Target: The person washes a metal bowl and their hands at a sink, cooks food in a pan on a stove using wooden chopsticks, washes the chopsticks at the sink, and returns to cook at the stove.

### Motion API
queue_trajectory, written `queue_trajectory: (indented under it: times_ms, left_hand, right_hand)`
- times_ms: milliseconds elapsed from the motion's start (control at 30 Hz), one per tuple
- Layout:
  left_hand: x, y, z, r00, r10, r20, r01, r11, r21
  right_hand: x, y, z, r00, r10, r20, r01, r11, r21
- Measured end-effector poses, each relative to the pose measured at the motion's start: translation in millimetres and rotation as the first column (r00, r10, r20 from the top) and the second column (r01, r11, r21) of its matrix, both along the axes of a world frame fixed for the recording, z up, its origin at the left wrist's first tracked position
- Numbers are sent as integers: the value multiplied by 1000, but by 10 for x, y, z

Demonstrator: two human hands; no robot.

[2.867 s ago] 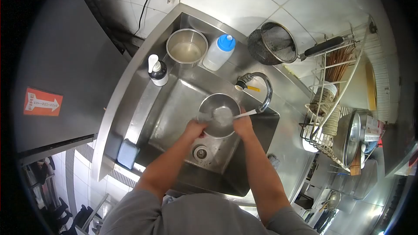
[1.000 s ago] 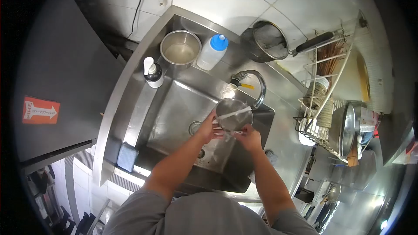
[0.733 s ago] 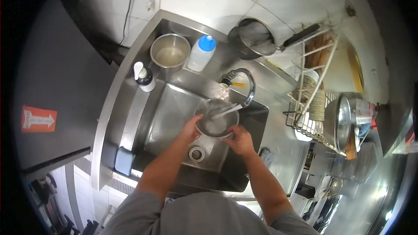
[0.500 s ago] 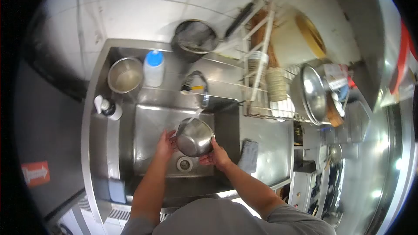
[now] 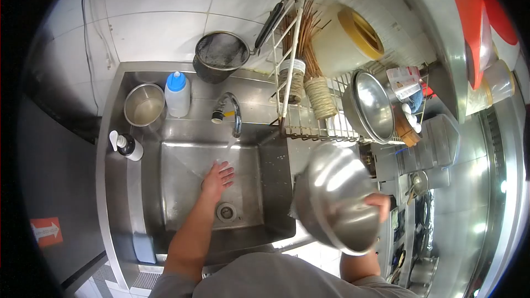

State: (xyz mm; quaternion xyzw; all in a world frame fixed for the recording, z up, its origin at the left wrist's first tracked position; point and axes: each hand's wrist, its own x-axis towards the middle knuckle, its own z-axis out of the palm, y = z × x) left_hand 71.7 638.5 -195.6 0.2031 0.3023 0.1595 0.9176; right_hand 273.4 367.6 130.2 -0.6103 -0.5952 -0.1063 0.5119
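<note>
My right hand (image 5: 379, 205) grips the rim of a steel bowl (image 5: 337, 198), tilted and held up to the right of the sink; the bowl hides part of that hand. Over the sink (image 5: 243, 179) my left hand (image 5: 218, 181) is empty with its fingers spread. Just above it, water runs from the curved faucet (image 5: 237, 116). The drain (image 5: 226, 212) lies below the left hand.
A steel pot (image 5: 144, 105), a blue-capped bottle (image 5: 177, 95) and a pump bottle (image 5: 127, 146) line the sink's back left. Behind stands a black strainer (image 5: 222, 58). A wire rack (image 5: 309, 132) holds bowls (image 5: 374, 106) at right. A sponge (image 5: 144, 248) sits front left.
The bowl has left the water stream and moved right and up in my right hand. My left hand has let go of it. The view has turned to the right.
</note>
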Motion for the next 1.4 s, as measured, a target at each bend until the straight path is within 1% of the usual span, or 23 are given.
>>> queue_trajectory:
  times_ms: [100,167,233,300,367,467,533,567,600,633,667,733,800,867,900,933,1000,1200,1233,1267,1300,1367,1400]
  left_hand:
    - [-17,-65,-3,999,-11,-46,11,1000,14]
    - [-47,-103,-28,997,-10,-79,11,1000,9]
    - [-100,-125,-20,994,-7,-114,7,1000,1]
    - [-174,-133,2,993,-11,-116,11,1000,7]
    - [-224,-129,29,992,2,-126,0,1000,15]
    - [-227,-132,68,996,28,-86,-25,999,39]
    - [-176,-135,171,998,42,-51,-39,998,57]
    - [-104,-132,303,1000,-9,-15,9,1000,14]
    - [-24,-141,437,998,-60,24,61,998,-29]
    - [57,-148,556,998,-59,20,59,998,-31]
    - [151,-133,676,978,-113,173,133,985,-110]
    - [404,-72,836,935,-143,324,207,963,-174]
    - [624,77,905,995,89,52,-73,966,-248]
    - [776,314,652,986,147,79,-117,946,-301]
    - [831,403,569,973,199,113,-149,925,-350]
    - [862,440,595,972,208,114,-156,923,-352]
    - [934,453,656,922,386,24,-371,900,-227]
    - [866,435,929,780,574,-251,-578,814,66]
    - [890,433,766,780,573,-252,-578,814,63]
    - [881,441,573,734,637,-236,-542,759,362]
    - [819,450,565,693,693,-197,-454,632,628]
    - [729,407,573,682,707,-189,-392,571,721]
    - [652,404,652,669,722,-177,-325,498,804]
  right_hand:
    - [32,246,533,842,-451,295,423,892,156]
    - [432,249,429,814,-580,-29,538,734,414]
    - [693,305,352,828,-467,-310,554,595,582]
    - [849,214,311,707,-706,29,663,677,318]
    - [232,881,601,895,-410,-174,444,852,278]
    - [79,983,36,932,-297,-206,355,862,362]
    - [-249,1187,-437,954,-138,-266,187,967,172]
    - [-353,1298,-802,914,-145,-380,132,989,-59]
    - [-460,1489,-1021,933,-213,-289,123,946,-300]
    - [-520,1722,-1325,842,-200,-501,-17,918,-396]
    - [-455,1940,-1836,848,-169,-502,-71,903,-424]
    - [-550,2285,-2049,873,-263,-410,-120,699,-705]
    - [-481,2543,-2597,823,-343,-453,-112,683,-721]
    - [-432,2660,-2922,761,-431,-485,-103,659,-746]
    - [-400,2716,-2991,869,-325,-374,-102,622,-776]
    - [-438,2807,-2845,947,-200,-252,-90,586,-805]
    - [-582,2877,-2335,958,-248,-147,-46,373,-927]
    - [-658,2859,-2194,829,-379,-412,-151,557,-816]
    - [-673,2927,-2232,691,-388,-610,-269,645,-715]
    - [-692,2971,-2268,514,-369,-775,-355,731,-583]
    - [-734,2986,-2252,513,-372,-774,-353,730,-585]
    - [-803,2994,-2207,10,-328,-944,-292,902,-317]
    - [-777,2976,-2266,10,-330,-944,-291,902,-318]
